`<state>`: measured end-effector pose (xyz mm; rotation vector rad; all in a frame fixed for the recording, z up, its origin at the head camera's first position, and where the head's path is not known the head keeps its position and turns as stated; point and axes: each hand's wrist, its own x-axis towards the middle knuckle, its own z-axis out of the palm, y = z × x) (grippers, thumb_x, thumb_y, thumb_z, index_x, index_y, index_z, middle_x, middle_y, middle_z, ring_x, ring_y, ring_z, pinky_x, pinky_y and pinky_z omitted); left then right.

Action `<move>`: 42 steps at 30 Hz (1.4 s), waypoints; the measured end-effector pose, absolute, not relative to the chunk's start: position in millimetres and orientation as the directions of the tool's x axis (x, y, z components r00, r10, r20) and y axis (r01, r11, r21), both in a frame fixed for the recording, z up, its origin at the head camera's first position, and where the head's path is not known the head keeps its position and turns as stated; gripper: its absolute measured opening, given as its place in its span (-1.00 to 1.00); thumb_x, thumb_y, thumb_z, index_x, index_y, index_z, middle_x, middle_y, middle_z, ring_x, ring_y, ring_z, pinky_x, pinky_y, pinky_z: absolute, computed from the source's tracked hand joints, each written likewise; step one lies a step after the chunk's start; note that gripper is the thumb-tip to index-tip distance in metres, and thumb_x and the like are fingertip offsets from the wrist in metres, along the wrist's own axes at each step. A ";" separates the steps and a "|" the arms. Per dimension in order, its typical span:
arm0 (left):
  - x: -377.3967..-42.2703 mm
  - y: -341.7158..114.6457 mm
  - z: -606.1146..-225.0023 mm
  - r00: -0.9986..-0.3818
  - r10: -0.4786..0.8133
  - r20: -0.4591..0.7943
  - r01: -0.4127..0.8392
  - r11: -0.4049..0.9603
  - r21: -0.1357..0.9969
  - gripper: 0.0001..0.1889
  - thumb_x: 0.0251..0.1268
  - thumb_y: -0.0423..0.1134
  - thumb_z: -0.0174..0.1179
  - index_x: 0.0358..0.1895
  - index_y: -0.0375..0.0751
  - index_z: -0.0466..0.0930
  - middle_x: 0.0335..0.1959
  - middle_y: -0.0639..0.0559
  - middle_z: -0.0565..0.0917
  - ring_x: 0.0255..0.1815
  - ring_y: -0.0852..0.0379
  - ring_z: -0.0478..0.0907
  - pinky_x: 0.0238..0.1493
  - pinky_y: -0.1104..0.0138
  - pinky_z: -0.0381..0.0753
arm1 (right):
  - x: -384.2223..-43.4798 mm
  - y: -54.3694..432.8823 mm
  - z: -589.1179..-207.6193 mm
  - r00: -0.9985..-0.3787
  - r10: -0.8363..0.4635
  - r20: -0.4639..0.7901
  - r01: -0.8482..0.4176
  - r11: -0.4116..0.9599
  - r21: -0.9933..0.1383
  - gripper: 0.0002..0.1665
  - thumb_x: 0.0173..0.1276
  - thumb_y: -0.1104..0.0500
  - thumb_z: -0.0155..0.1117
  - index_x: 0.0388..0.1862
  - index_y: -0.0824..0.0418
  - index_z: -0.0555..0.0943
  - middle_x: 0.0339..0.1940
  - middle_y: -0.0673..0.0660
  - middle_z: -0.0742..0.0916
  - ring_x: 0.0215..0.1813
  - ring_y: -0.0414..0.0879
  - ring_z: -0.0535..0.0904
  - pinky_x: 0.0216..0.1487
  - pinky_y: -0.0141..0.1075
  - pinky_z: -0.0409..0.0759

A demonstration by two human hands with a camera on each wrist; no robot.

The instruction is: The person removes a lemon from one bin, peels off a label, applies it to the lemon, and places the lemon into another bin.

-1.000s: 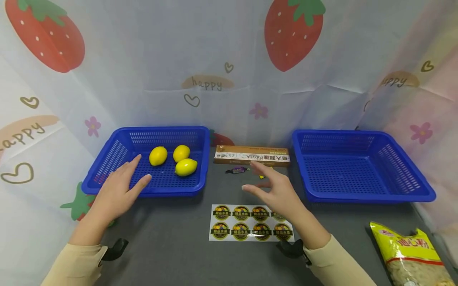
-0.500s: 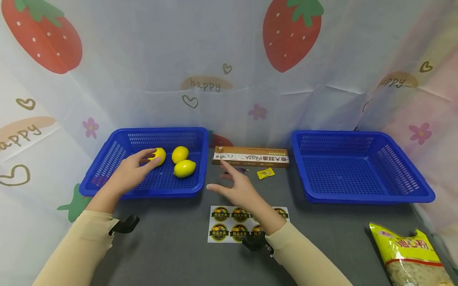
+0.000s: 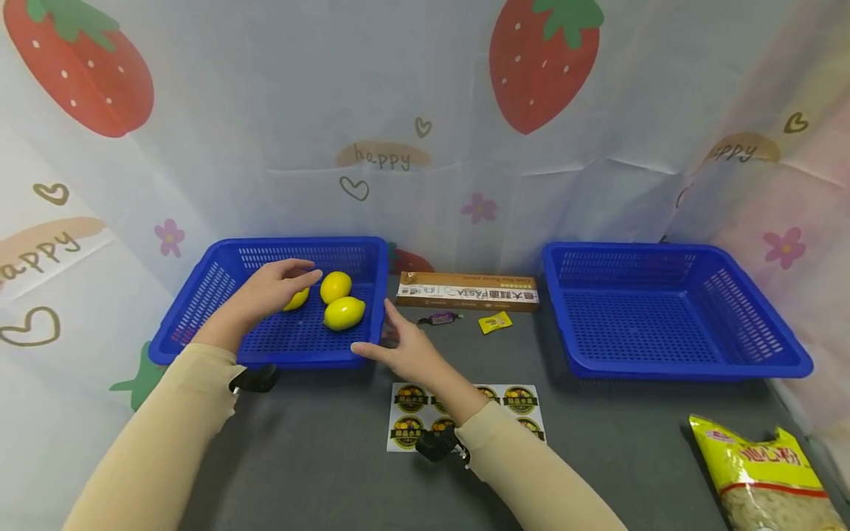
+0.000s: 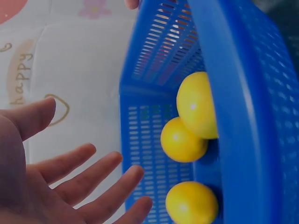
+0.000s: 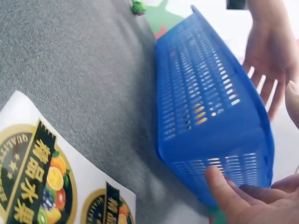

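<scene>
Whereas the left basket (image 3: 292, 360) at center left of the head view is blue plastic with slotted walls and a smooth rim, the sheet (image 3: 406, 434) at lower center is flat white stock bearing round labels, and the bag (image 3: 770, 472) at lower right is glossy, creased film. The box (image 3: 468, 291), long and rectangular, lies at center behind two twist-shaped candies (image 3: 495, 322). The head view shows one of the lemons (image 3: 344, 313) partly hidden by the left hand (image 3: 271, 290); the left wrist view shows that hand's fingers spread apart, gripping nothing, with the lemons separate from it. The right hand (image 3: 413, 350) has thumb and fingers apart at the left basket's near right corner; contact with the rim cannot be told. The right wrist view shows the outer walls and, at its upper edge, a small green object (image 5: 138, 7). The left basket contains three smooth, oval lemons, two side by side; the right basket (image 3: 690, 366) displays its perforated floor.
</scene>
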<state>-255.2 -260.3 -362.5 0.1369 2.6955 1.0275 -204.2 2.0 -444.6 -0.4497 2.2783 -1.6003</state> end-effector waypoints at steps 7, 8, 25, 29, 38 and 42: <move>-277.8 -253.6 -373.7 -0.916 0.235 -0.324 -0.126 0.599 0.791 -0.25 0.53 0.19 0.02 0.57 -0.22 0.17 0.53 -0.29 0.27 0.47 -0.30 0.31 0.43 -0.18 0.33 | -205.1 -0.1 -452.6 -0.899 -0.430 -0.079 -0.061 0.303 -0.951 0.33 0.23 -0.33 0.43 0.69 -0.10 -0.22 0.64 0.00 0.25 0.49 0.06 0.42 0.39 0.03 0.50; -280.3 -253.2 -375.0 -0.910 0.239 -0.339 -0.145 0.583 0.800 -0.25 0.53 0.19 0.03 0.57 -0.22 0.16 0.53 -0.29 0.26 0.48 -0.30 0.31 0.43 -0.19 0.33 | -205.1 -0.2 -453.2 -0.899 -0.432 -0.073 -0.064 0.296 -0.953 0.32 0.24 -0.31 0.43 0.69 -0.09 -0.22 0.64 0.01 0.25 0.49 0.07 0.42 0.38 0.02 0.50; -300.8 -240.3 -389.4 -0.819 0.234 -0.524 -0.291 0.618 0.730 -0.18 0.35 0.05 0.30 0.58 -0.12 0.17 0.59 -0.27 0.16 0.52 -0.32 0.22 0.38 -0.25 0.37 | -207.5 2.5 -456.4 -0.890 -0.453 -0.055 -0.093 0.297 -0.950 0.20 0.36 -0.23 0.35 0.69 -0.07 -0.20 0.60 0.15 0.32 0.44 0.09 0.47 0.33 -0.04 0.56; -302.9 -238.3 -389.8 -0.799 0.231 -0.555 -0.287 0.664 0.690 -0.21 0.33 0.02 0.32 0.56 -0.09 0.22 0.60 -0.30 0.11 0.49 -0.38 0.23 0.37 -0.27 0.36 | -207.0 3.3 -457.0 -0.891 -0.451 -0.057 -0.089 0.297 -0.951 0.20 0.36 -0.23 0.35 0.70 -0.05 -0.19 0.59 0.15 0.34 0.43 0.09 0.48 0.33 -0.04 0.56; -308.4 -235.2 -398.1 -0.774 0.238 -0.587 -0.233 0.755 0.613 -0.23 0.38 -0.09 0.29 0.58 -0.13 0.17 0.53 -0.37 0.19 0.43 -0.35 0.36 0.26 -0.22 0.51 | -206.2 4.4 -456.4 -0.888 -0.455 -0.072 -0.077 0.300 -0.951 0.18 0.37 -0.25 0.33 0.69 -0.14 -0.20 0.59 0.19 0.33 0.43 0.10 0.48 0.30 -0.03 0.58; -311.1 -232.6 -401.5 -0.757 0.244 -0.607 -0.249 0.750 0.612 -0.22 0.39 -0.10 0.29 0.58 -0.16 0.16 0.53 -0.38 0.18 0.44 -0.35 0.34 0.21 -0.19 0.56 | -206.6 5.2 -456.3 -0.890 -0.448 -0.081 -0.069 0.309 -0.948 0.17 0.36 -0.26 0.33 0.69 -0.15 -0.18 0.59 0.18 0.34 0.42 0.07 0.50 0.30 -0.05 0.59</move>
